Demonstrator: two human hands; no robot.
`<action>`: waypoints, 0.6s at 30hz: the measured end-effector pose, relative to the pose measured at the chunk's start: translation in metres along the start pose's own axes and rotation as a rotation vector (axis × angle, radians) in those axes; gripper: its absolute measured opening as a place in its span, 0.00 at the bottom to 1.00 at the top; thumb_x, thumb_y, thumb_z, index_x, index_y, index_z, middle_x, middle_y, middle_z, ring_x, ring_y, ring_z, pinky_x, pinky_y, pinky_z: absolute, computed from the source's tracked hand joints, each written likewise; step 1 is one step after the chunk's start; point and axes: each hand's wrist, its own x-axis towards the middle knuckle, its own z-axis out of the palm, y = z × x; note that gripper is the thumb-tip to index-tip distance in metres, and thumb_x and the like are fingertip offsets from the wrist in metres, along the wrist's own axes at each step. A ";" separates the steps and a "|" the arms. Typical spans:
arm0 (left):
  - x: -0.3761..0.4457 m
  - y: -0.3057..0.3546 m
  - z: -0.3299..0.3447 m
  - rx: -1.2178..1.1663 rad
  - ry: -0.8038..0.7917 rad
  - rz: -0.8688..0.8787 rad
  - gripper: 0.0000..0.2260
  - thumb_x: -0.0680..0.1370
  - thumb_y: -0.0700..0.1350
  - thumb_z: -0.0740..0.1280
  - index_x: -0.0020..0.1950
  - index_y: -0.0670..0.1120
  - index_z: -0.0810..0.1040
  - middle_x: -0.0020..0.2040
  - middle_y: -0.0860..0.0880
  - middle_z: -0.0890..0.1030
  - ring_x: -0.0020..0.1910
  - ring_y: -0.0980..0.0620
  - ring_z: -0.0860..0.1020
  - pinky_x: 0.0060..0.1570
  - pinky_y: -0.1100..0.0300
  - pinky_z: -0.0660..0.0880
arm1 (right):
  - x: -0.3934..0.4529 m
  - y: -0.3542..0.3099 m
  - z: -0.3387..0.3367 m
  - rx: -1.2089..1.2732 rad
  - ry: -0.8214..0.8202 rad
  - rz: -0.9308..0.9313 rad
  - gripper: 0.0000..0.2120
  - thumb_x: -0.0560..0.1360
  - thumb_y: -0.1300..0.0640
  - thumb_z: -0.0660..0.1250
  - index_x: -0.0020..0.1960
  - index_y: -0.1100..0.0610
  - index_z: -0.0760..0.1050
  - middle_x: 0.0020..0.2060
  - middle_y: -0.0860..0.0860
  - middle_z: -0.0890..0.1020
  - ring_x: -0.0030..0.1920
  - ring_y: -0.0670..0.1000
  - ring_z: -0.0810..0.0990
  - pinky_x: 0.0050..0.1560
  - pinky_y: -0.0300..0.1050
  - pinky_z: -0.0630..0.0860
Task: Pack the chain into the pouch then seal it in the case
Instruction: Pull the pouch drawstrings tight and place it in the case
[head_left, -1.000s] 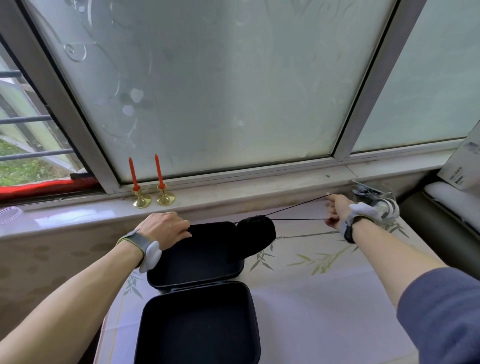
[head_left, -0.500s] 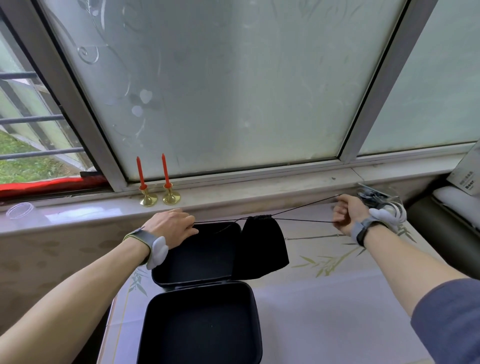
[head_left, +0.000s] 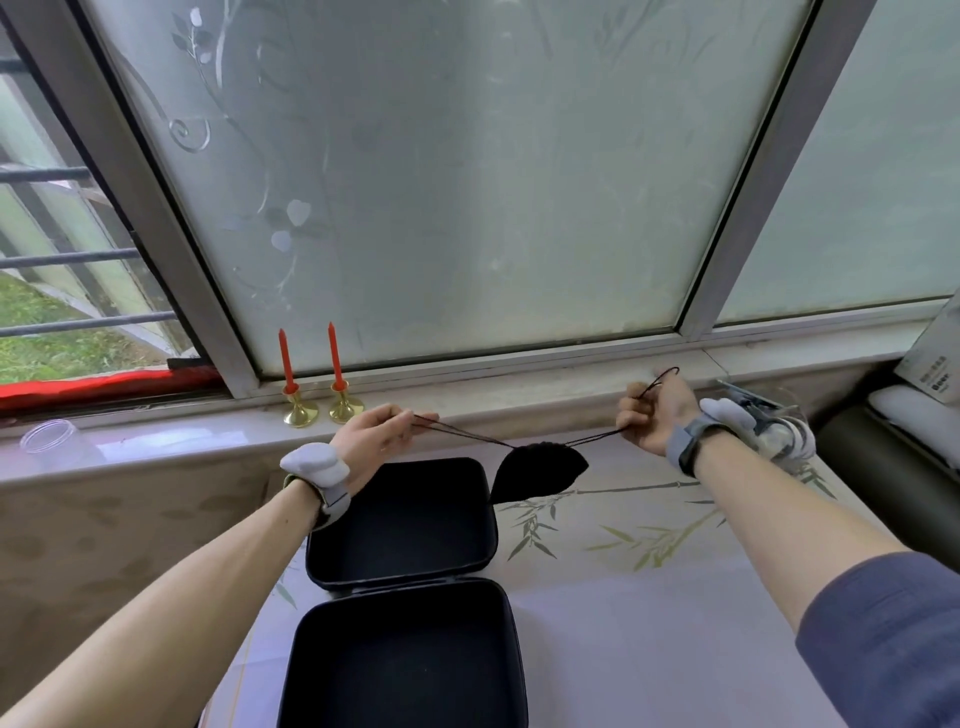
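Note:
A small black drawstring pouch (head_left: 537, 470) hangs in the air between my hands, its mouth gathered tight. My left hand (head_left: 376, 434) pinches the left drawstring and my right hand (head_left: 652, 418) pinches the right one, the cords stretched taut. Below the pouch a black hard case (head_left: 400, 587) lies fully open on the table (head_left: 649, 613), both halves showing empty dark interiors. The chain is not visible.
Two red candles in brass holders (head_left: 314, 382) stand on the window sill (head_left: 519, 395) behind my left hand. A clear jar (head_left: 49, 441) sits far left on the sill. A cardboard box (head_left: 935, 358) and dark furniture are at the right edge.
My left hand lifted off the case and took the left drawstring. Both hands pulled apart, the pouch rose off the case and its mouth cinched tight.

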 end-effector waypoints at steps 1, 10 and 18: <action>0.000 0.001 0.002 -0.161 0.021 -0.030 0.11 0.81 0.39 0.59 0.38 0.43 0.72 0.39 0.50 0.87 0.41 0.55 0.85 0.56 0.55 0.73 | 0.001 0.000 0.003 -0.046 -0.001 -0.003 0.17 0.76 0.52 0.51 0.30 0.55 0.59 0.17 0.48 0.61 0.16 0.47 0.57 0.17 0.31 0.58; 0.008 -0.001 -0.001 -0.419 0.223 -0.094 0.13 0.80 0.43 0.62 0.35 0.44 0.69 0.28 0.49 0.82 0.31 0.52 0.84 0.39 0.57 0.82 | -0.006 0.000 0.012 -0.198 0.056 -0.091 0.13 0.72 0.70 0.46 0.39 0.62 0.69 0.30 0.51 0.60 0.28 0.47 0.54 0.22 0.34 0.59; 0.019 0.009 0.009 -0.424 0.141 -0.091 0.13 0.80 0.40 0.60 0.35 0.44 0.69 0.27 0.48 0.76 0.26 0.53 0.80 0.34 0.57 0.82 | 0.010 0.007 0.023 -0.284 0.002 -0.190 0.19 0.78 0.72 0.44 0.42 0.63 0.71 0.32 0.54 0.67 0.15 0.41 0.64 0.16 0.30 0.59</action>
